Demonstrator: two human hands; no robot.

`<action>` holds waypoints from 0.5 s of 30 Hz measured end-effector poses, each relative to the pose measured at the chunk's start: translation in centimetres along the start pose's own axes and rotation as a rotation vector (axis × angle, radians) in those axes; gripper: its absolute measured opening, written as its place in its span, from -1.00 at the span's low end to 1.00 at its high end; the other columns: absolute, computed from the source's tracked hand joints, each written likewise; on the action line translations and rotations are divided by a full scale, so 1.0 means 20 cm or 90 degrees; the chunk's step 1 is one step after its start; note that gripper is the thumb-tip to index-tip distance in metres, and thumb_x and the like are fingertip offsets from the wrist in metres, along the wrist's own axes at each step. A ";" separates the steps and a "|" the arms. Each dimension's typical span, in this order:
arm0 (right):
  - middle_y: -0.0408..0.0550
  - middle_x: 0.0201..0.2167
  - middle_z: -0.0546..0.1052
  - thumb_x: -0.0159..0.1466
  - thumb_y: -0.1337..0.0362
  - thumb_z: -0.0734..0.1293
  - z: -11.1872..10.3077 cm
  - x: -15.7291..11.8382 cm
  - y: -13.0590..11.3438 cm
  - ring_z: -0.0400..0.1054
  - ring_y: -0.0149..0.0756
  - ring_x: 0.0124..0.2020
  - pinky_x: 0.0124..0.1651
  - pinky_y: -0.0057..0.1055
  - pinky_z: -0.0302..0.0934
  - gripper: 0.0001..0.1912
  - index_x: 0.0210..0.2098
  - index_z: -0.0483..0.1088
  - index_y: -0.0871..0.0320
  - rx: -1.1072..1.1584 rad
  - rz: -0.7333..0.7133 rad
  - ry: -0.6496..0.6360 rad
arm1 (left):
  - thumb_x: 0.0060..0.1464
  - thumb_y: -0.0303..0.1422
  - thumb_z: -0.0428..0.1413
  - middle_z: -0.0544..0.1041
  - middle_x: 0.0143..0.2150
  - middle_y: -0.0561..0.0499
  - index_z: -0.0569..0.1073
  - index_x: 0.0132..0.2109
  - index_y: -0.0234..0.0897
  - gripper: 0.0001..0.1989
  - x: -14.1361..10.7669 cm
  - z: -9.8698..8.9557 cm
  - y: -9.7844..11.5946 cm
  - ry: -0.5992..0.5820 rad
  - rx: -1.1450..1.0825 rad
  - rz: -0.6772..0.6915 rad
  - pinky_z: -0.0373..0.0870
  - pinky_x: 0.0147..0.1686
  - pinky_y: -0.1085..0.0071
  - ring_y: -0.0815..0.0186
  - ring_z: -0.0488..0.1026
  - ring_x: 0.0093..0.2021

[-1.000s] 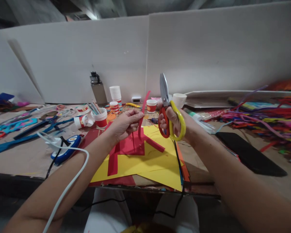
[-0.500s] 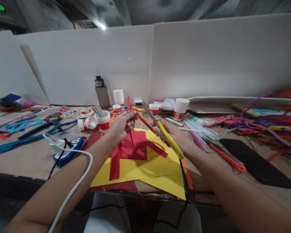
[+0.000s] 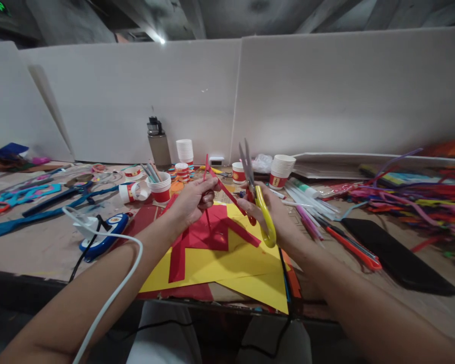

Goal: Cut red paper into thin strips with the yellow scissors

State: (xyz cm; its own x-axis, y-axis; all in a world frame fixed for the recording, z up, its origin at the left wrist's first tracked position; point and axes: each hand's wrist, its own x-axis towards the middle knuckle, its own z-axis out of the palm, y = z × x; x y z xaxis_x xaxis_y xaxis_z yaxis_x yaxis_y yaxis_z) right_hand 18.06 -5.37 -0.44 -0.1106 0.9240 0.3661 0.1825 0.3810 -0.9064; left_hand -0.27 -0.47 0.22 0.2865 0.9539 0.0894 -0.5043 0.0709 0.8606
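Both hands raised close together, fingers curled, forearms angled inward.

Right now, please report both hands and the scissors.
Left hand: pinching narrow red paper strips. Right hand: holding red-and-yellow-handled scissors, blades open. White cable crosses left forearm.

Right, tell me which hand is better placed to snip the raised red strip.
Probably the right hand: it holds the yellow-handled scissors, blades slightly parted and close to the raised red strip. The left hand pinches that strip, so it seems better suited to steadying.
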 end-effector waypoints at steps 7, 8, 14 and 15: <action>-0.28 -0.57 0.26 0.09 0.20 0.39 0.04 -0.02 -0.04 0.10 -0.51 -0.63 -0.59 -0.50 0.01 -0.63 -0.14 0.28 0.13 0.101 0.018 -0.029 | -0.11 -0.31 0.27 0.33 -0.55 0.10 0.37 -0.42 -0.39 -0.74 -0.03 0.05 -0.06 -0.082 0.057 -0.039 -0.17 -0.72 0.66 0.65 0.05 -0.69; -0.28 -0.57 0.27 0.09 0.22 0.37 0.04 -0.02 -0.04 0.11 -0.51 -0.63 -0.59 -0.50 0.01 -0.64 -0.13 0.28 0.14 0.095 0.025 -0.027 | -0.11 -0.30 0.27 0.30 -0.56 0.12 0.36 -0.42 -0.39 -0.73 -0.04 0.05 -0.07 -0.087 0.059 -0.044 -0.18 -0.72 0.66 0.65 0.04 -0.69; -0.27 -0.56 0.26 0.08 0.25 0.35 0.01 -0.01 -0.06 0.13 -0.51 -0.64 -0.62 -0.52 0.03 -0.71 -0.19 0.29 0.15 0.005 0.055 -0.003 | -0.10 -0.26 0.26 0.32 -0.53 0.11 0.36 -0.39 -0.37 -0.72 -0.03 0.05 -0.08 -0.063 0.080 -0.048 -0.16 -0.72 0.63 0.63 0.06 -0.68; -0.28 -0.56 0.26 0.07 0.25 0.35 -0.01 0.00 -0.06 0.12 -0.52 -0.65 -0.63 -0.52 0.02 -0.71 -0.21 0.29 0.14 -0.007 0.060 -0.008 | -0.09 -0.24 0.24 0.33 -0.52 0.10 0.37 -0.38 -0.36 -0.72 -0.02 0.04 -0.08 -0.034 0.093 -0.033 -0.16 -0.72 0.62 0.62 0.05 -0.68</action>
State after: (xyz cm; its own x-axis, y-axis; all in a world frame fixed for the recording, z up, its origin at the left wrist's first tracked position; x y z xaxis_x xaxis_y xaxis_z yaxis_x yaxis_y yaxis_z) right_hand 18.00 -5.89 0.62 -0.1049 0.9553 0.2764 0.2027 0.2926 -0.9345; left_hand 0.99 -1.27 -0.74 0.3542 0.9327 0.0671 -0.3654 0.0721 0.9280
